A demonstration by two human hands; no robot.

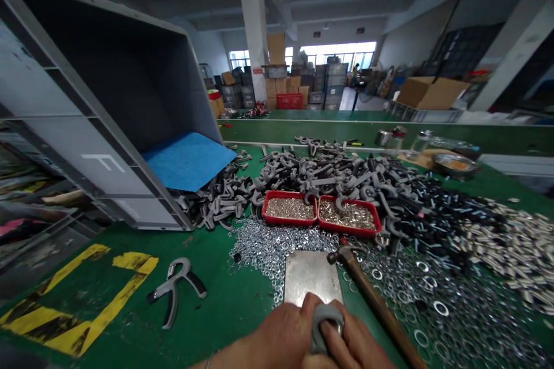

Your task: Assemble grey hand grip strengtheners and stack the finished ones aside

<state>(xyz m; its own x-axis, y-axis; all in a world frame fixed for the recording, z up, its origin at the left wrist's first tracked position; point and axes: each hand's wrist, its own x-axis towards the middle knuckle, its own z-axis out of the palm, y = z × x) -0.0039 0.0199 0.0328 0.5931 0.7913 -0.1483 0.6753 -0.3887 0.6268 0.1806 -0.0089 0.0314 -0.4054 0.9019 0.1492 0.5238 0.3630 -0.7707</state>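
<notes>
Gray hand-grip part [319, 328] | held between left hand [281, 334], right hand [352, 341] | fingers [346, 330] curled shut around it

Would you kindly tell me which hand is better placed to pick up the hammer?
Likely the right hand: it lies nearest the hammer's handle, while the left hand is farther off, past the grey hook.

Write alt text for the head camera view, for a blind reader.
The left hand and right hand hold a curved grey plastic piece by a flat steel plate on a green workbench, beside a wooden-handled hammer. Silver washers and two red trays lie nearby.
</notes>
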